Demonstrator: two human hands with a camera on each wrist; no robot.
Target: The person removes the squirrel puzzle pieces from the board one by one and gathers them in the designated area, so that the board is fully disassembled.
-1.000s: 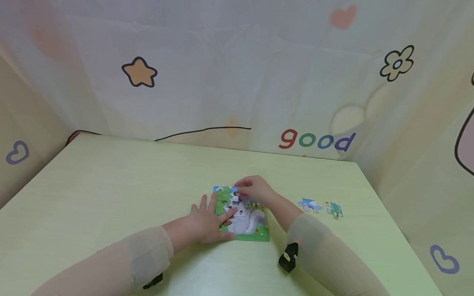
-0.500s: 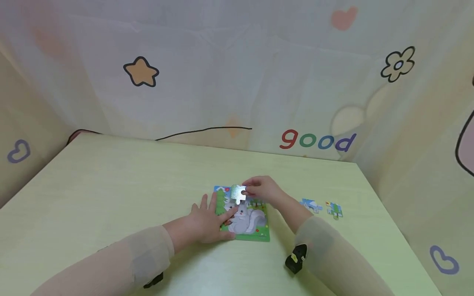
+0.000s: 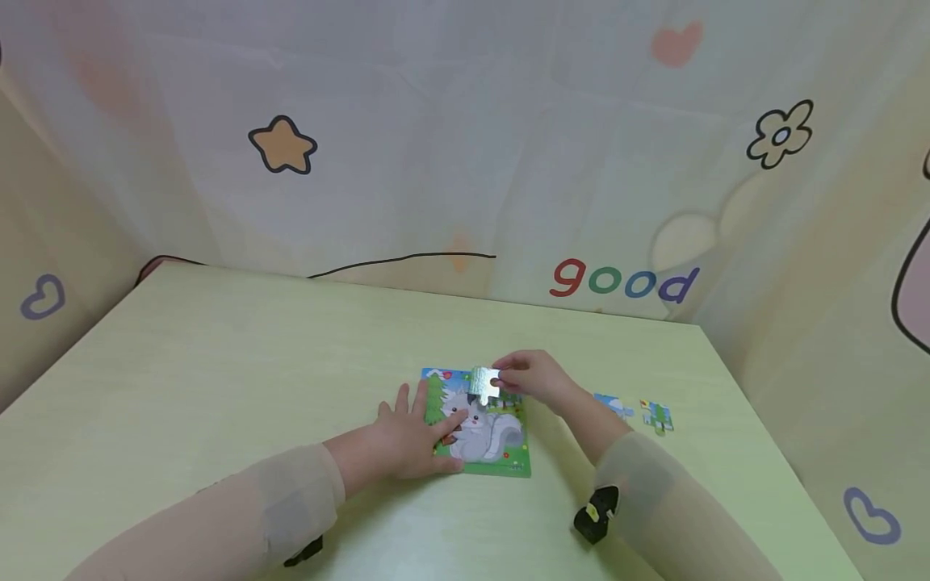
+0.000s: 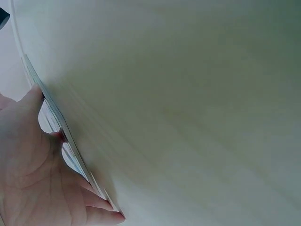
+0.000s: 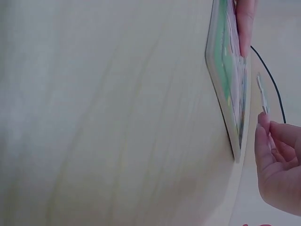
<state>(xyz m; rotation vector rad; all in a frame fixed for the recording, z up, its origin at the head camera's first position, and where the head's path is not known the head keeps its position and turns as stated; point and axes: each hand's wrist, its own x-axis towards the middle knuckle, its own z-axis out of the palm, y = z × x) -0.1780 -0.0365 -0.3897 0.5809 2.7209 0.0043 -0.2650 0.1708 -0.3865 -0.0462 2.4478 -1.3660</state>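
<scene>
A squirrel jigsaw puzzle point(image 3: 483, 444) lies on the table in front of me, its green lower edge nearest. My left hand point(image 3: 407, 440) rests with spread fingers over its left side, the index finger reaching onto the squirrel picture. Above the puzzle's top edge, my right hand point(image 3: 534, 378) pinches a puzzle piece point(image 3: 483, 384) between thumb and fingers. That piece looks pale and shiny in the head view; in the right wrist view the held piece point(image 5: 262, 94) appears edge-on, raised off the board. Part of the puzzle's picture is hidden behind the piece and the left hand.
Two loose puzzle pieces lie right of the puzzle: a blue one point(image 3: 613, 404), partly behind the right forearm, and a green one point(image 3: 657, 416). A pale table point(image 3: 254, 363) spreads around them, with a printed cloth backdrop point(image 3: 407, 161) behind.
My right hand has moved right with the piece, which earlier showed its picture and now shows a shiny pale face. The puzzle's upper left is uncovered. The left hand stays put.
</scene>
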